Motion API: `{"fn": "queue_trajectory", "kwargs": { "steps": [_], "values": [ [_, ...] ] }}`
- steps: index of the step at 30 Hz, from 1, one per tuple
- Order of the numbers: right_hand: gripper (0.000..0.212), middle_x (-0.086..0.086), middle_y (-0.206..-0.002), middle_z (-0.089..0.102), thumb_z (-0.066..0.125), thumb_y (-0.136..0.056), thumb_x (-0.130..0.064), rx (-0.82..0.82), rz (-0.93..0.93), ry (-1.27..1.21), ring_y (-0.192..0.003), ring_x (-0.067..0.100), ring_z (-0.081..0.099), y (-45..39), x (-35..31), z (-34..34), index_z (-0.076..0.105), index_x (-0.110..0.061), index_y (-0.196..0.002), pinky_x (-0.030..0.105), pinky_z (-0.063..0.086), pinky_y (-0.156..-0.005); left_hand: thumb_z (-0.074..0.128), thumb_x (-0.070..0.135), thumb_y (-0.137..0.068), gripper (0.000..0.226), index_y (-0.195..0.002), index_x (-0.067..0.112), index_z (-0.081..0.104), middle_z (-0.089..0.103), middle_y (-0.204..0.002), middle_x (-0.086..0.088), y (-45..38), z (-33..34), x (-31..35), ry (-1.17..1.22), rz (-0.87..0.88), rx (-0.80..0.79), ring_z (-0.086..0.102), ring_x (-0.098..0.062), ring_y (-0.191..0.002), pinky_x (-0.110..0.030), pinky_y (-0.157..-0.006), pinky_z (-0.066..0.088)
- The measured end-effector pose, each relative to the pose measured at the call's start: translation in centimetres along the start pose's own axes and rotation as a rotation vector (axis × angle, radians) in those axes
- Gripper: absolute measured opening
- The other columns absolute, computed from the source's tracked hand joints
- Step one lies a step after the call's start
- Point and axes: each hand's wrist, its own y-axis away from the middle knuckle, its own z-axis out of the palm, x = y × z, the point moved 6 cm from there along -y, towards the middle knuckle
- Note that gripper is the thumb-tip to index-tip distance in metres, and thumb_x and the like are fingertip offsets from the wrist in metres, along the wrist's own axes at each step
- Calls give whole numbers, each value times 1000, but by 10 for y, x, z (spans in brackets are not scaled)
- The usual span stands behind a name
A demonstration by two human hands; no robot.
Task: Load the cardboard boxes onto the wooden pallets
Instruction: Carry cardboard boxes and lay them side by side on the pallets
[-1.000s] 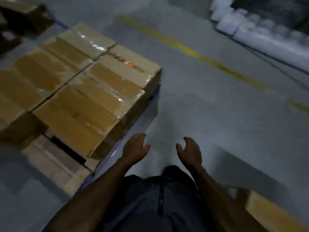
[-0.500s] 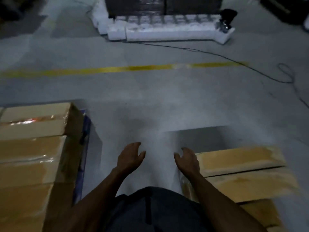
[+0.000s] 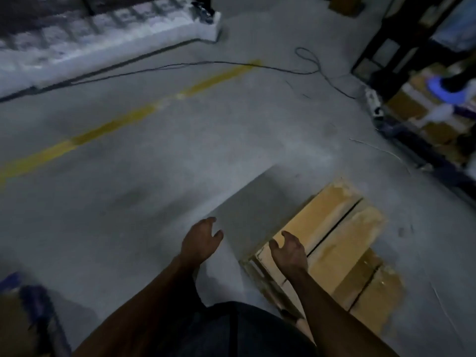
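Observation:
A bare wooden pallet lies on the grey floor at the lower right, its pale slats running away from me. My right hand hovers over its near left corner, fingers loosely curved, holding nothing. My left hand hangs over the bare floor to the left of the pallet, also relaxed and empty. A corner of a cardboard box shows at the bottom left edge, beside a blue pallet edge.
A yellow line crosses the floor diagonally. A black cable loops across the floor beyond it. White foam blocks stand at the top left. A dark rack with boxes and a power strip are at the right.
The view has swung to the right: the loaded boxes have slid off to the bottom left and the bare pallet has come in at the right. Both hands stay empty in front of me.

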Motion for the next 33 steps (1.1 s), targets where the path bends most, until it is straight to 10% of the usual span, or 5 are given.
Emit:
{"fn": "queue_trajectory", "kwargs": {
  "steps": [14, 33],
  "values": [
    [60, 10, -147, 49, 55, -94, -46, 280, 545, -417, -134, 33, 46, -53, -43, -34, 46, -15, -145, 38, 40, -108, 57, 35, -94, 53, -141, 14, 48, 54, -142, -7, -195, -75, 122, -244, 423, -289, 51, -26, -128, -35, -105, 43],
    [66, 15, -145, 51, 52, -93, -51, 657, 1090, -879, -130, 34, 50, -102, 80, -99, 47, -9, -144, 42, 43, -106, 57, 38, -93, 54, -142, 18, 46, 54, -141, -7, -254, 126, 434, -723, 1011, -713, 53, -28, -125, -32, -98, 45]
  ]
}}
